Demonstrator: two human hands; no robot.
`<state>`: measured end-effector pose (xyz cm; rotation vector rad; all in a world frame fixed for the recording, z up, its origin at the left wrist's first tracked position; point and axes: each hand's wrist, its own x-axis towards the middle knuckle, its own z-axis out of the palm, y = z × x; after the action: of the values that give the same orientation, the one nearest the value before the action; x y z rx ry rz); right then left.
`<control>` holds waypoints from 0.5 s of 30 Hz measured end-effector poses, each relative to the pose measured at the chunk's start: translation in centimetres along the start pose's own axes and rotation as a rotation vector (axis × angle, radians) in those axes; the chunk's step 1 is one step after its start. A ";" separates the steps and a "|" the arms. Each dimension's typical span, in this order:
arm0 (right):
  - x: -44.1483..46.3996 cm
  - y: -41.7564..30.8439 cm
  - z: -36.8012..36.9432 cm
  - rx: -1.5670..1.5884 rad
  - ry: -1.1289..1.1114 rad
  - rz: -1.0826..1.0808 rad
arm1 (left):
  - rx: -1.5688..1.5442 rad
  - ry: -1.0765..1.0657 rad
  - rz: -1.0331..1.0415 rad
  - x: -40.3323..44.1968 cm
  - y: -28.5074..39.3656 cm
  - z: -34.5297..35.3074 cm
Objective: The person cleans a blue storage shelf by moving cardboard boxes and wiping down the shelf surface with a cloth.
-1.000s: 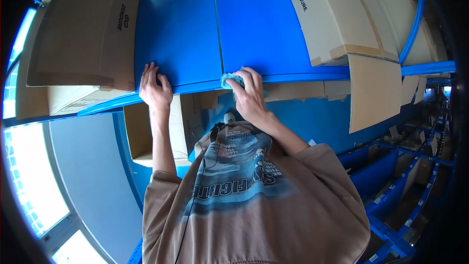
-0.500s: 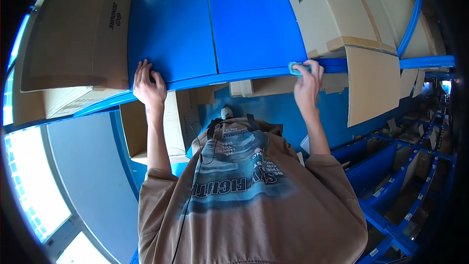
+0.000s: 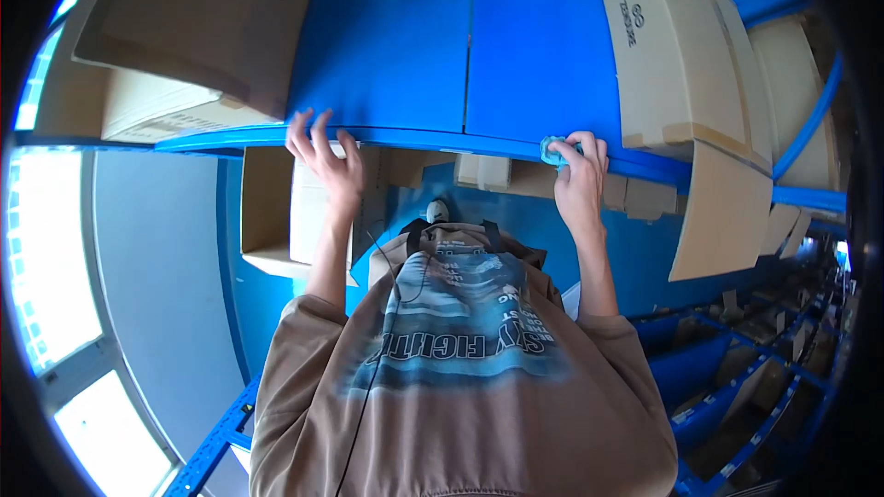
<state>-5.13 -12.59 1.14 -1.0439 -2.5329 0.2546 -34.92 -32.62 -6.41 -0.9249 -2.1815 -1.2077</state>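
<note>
My left hand (image 3: 330, 164) is at the front edge of the blue shelf (image 3: 387, 55), its fingers spread and slightly blurred, with nothing in it. Farther right along the same edge, my right hand (image 3: 580, 175) has its fingers closed on a light-blue cloth (image 3: 554, 151), which lies against the shelf's front beam. Part of the cloth is hidden under the fingers. A dark seam divides the shelf's panels between the two hands.
A large cardboard box (image 3: 198, 18) stands left on the shelf, another cardboard box (image 3: 668, 46) right, with a flap (image 3: 723, 216) hanging down. Below the shelf is an open box (image 3: 276, 212). Blue racks (image 3: 737, 387) stand at lower right.
My right hand has moved right along the shelf edge with the cloth. My left hand's fingers have spread and sit more over the front edge. The view has shifted.
</note>
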 end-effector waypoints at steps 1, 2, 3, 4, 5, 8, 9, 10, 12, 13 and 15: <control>0.1 -0.4 0.0 0.024 -0.018 -0.025 | 0.011 0.011 -0.005 -1.9 -0.6 -0.9; 0.1 -0.7 -0.1 0.045 -0.036 -0.044 | 0.066 -0.083 0.014 -3.8 -1.1 -1.7; 0.3 -0.9 0.0 0.063 -0.055 -0.062 | 0.119 -0.178 0.031 -4.8 -1.4 -2.1; 0.5 -1.2 0.0 0.060 -0.059 -0.069 | 0.119 -0.175 0.024 -4.9 -1.8 -2.2; 0.6 -1.6 0.2 0.074 -0.076 -0.085 | 0.121 -0.191 0.027 -5.1 -2.2 -2.4; 1.2 -3.5 1.1 0.136 -0.129 -0.149 | 0.148 -0.230 0.036 -5.3 -4.0 -4.0; 1.6 -4.1 1.3 0.146 -0.133 -0.167 | 0.165 -0.219 0.028 -5.0 -4.2 -4.5; 1.8 -4.8 1.5 0.148 -0.144 -0.197 | 0.170 -0.224 0.012 -4.7 -4.4 -4.8; 2.1 -6.2 1.8 0.156 -0.170 -0.269 | 0.187 -0.225 -0.030 -3.9 -4.2 -5.1; 2.3 -7.0 2.0 0.161 -0.187 -0.310 | 0.200 -0.224 -0.056 -3.9 -4.1 -5.3; 2.6 -8.4 2.4 0.172 -0.229 -0.380 | 0.189 -0.214 -0.087 -4.0 -3.7 -5.2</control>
<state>-13.15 -16.68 2.31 -0.4774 -2.7877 0.4946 -34.68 -39.82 -8.55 -0.9242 -2.4783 -0.9560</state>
